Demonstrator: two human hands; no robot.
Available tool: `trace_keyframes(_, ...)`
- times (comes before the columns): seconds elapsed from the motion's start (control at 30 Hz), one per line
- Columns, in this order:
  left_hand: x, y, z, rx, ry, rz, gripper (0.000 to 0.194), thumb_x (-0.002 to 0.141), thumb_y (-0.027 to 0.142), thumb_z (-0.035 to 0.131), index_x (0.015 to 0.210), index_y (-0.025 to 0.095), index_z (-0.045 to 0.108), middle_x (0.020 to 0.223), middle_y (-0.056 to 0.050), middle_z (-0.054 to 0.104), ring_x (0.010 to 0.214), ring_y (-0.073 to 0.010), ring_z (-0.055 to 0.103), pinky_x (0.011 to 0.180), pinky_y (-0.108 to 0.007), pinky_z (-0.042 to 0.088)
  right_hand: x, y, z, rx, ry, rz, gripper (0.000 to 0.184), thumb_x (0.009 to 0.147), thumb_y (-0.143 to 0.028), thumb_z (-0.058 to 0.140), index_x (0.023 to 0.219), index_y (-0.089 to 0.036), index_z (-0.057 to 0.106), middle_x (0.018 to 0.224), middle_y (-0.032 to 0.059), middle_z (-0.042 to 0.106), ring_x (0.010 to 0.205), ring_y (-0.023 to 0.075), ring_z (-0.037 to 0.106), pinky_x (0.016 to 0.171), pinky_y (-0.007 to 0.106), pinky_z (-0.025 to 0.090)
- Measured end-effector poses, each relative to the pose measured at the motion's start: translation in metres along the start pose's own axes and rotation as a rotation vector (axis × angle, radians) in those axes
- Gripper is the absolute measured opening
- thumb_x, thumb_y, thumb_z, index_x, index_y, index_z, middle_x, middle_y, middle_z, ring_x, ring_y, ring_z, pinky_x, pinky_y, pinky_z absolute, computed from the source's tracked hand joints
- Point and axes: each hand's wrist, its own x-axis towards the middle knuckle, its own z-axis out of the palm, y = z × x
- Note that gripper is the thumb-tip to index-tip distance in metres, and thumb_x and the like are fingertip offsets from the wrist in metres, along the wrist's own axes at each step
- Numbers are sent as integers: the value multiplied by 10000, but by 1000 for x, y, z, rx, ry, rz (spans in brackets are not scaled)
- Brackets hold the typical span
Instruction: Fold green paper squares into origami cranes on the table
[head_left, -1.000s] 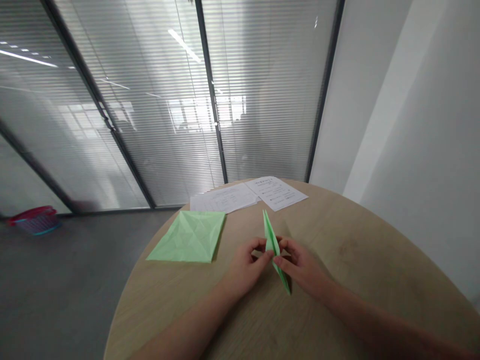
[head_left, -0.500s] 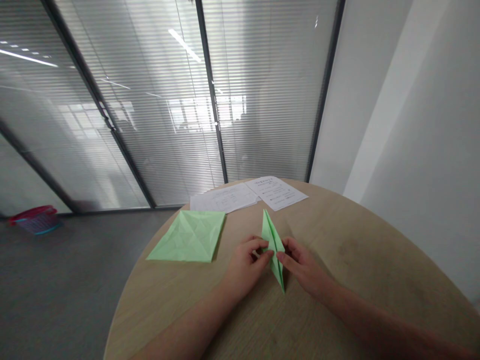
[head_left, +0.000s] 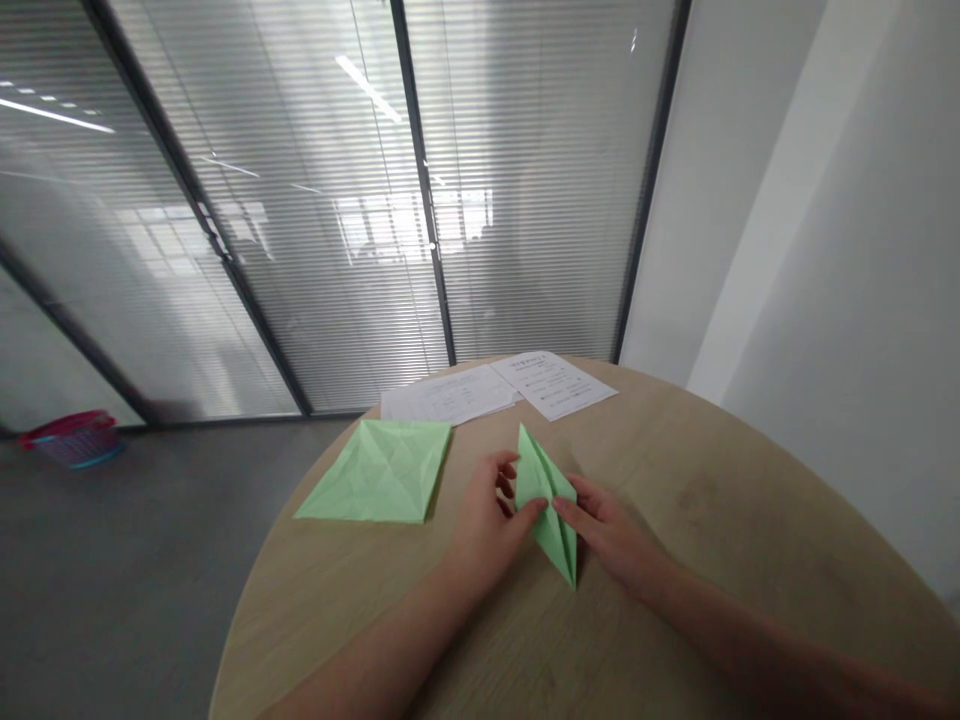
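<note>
Between my two hands is a folded piece of light green paper (head_left: 534, 474), long and pointed at both ends, with a crease line down its middle. My left hand (head_left: 491, 505) grips its left side, thumb on the front face and fingers curled behind the edge. On the right side my right hand (head_left: 600, 520) pinches it, with the thumb near the centre line and the fingers partly hidden behind. To the left, a creased green paper sheet (head_left: 390, 475) lies on the table, apart from both hands.
The round wooden table (head_left: 720, 560) has white paper sheets (head_left: 450, 395) and a printed page (head_left: 555, 385) near its far edge. A red and blue basket (head_left: 73, 440) stands on the floor at left. Glass panels with blinds (head_left: 525, 200) rise behind the table; a white wall (head_left: 862, 250) is at right.
The folded green paper has turned from nearly edge-on to showing a broader face, its sides spread wider. My left fingers have shifted up along its edge. The sheet on the table has not moved.
</note>
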Motion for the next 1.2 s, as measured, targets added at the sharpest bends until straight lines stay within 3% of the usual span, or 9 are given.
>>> trace_keyframes(0.13,1,1,1,-82,-23,-80,708,752,270,767,1400,230,484,1024,-26,562,846,-177,584,670,-292,497,0,-2,-1,-52,-12,6,398,866,-628,707,992,-253,744,947,42,756,917,272,691,861,409,547)
trace_keyframes(0.23,1,2,1,-109,-13,-132,865,732,273,784,1501,226,393,1164,-81,568,930,-205,596,672,-298,506,1,-3,-1,-112,-19,18,367,862,-610,706,924,-250,752,893,38,757,843,255,683,785,380,542)
trace_keyframes(0.37,2,1,2,-150,-50,-158,870,732,252,779,1514,211,398,1202,-113,635,994,-241,641,755,-346,533,1,0,0,-71,-47,55,355,836,-574,747,979,-249,753,879,32,771,796,239,696,727,354,538)
trace_keyframes(0.43,4,0,1,-194,-93,-194,766,737,252,778,1443,193,487,1076,-88,701,950,-249,674,787,-369,536,2,3,0,-38,-64,76,357,825,-566,763,999,-254,750,853,21,769,754,225,695,697,339,529)
trace_keyframes(0.53,6,-1,1,-247,-170,-254,425,719,293,804,1108,172,684,946,-74,747,886,-261,691,779,-371,536,2,6,-1,-55,-76,93,352,819,-576,768,954,-252,749,793,14,755,697,212,679,640,318,508)
trace_keyframes(0.6,6,-2,1,-287,-199,-291,297,697,326,827,920,165,715,897,-79,757,832,-257,688,754,-363,532,3,8,-2,-84,-81,100,344,821,-575,766,913,-245,743,752,9,739,656,200,658,610,305,490)
trace_keyframes(0.8,4,-4,3,-443,-194,-385,281,682,380,855,799,151,741,799,-74,758,700,-213,671,678,-324,519,3,9,-4,-111,-83,105,278,833,-510,754,885,-238,732,715,-5,702,618,176,603,585,283,433)
trace_keyframes(0.97,3,-5,2,-441,-156,-394,320,683,426,866,766,147,732,737,-63,729,627,-187,640,608,-297,490,3,4,-4,-186,-139,108,234,834,-456,747,784,-234,693,674,-16,655,601,162,557,555,265,382)
trace_keyframes(1.2,5,-2,-1,-458,-93,-377,315,697,422,853,731,149,700,679,-30,676,600,-153,598,579,-266,470,1,2,-2,-236,-156,97,319,853,-502,724,719,-226,637,617,-19,579,564,145,493,518,257,323)
